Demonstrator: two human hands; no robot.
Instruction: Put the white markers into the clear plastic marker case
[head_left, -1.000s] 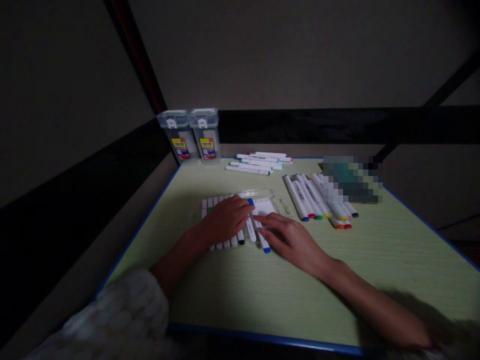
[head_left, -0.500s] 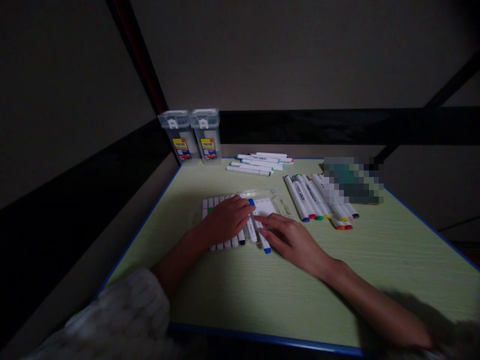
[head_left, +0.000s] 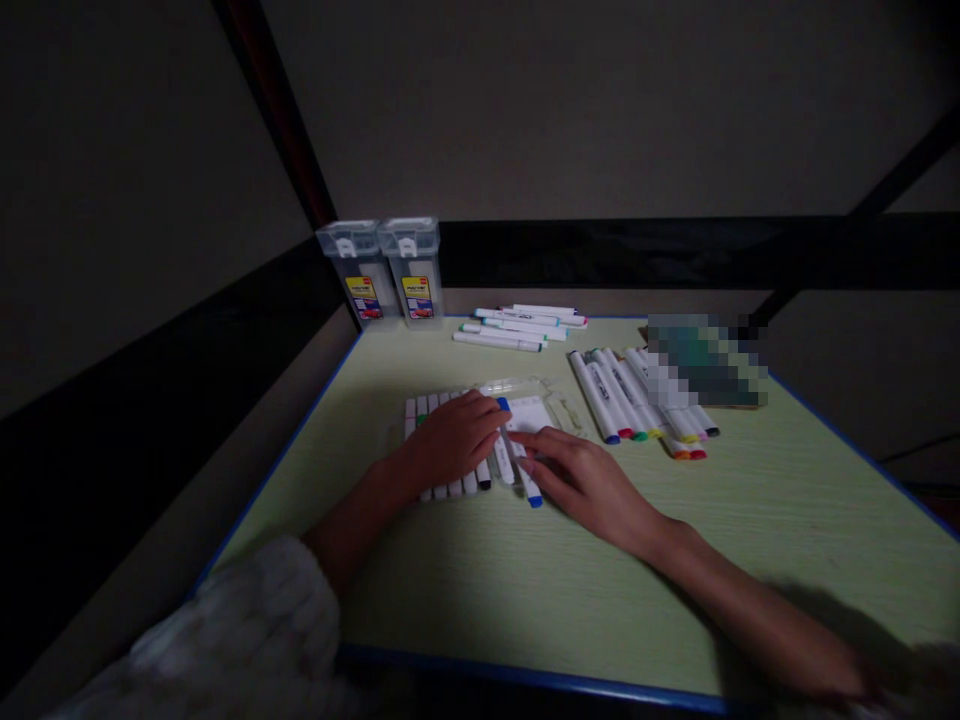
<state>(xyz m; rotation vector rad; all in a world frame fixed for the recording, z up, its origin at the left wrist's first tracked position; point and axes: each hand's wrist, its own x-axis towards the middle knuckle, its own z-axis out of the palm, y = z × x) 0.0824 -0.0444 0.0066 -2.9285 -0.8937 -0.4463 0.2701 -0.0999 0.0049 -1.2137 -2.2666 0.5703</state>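
Observation:
A row of white markers (head_left: 450,487) lies side by side in a clear flat tray (head_left: 541,410) at the middle of the pale green table (head_left: 525,590). My left hand (head_left: 452,440) rests palm down on that row, fingers together and slightly curled. My right hand (head_left: 581,475) lies beside it, fingertips touching a marker with blue caps (head_left: 517,455) at the right end of the row. The blue-capped marker sits slanted against the others.
Two clear lidded boxes (head_left: 390,270) with yellow labels stand at the far left corner. A loose pile of white markers (head_left: 517,327) lies behind the tray. Another row of colour-tipped markers (head_left: 637,405) lies to the right, partly under a blurred patch. A blue rim edges the table.

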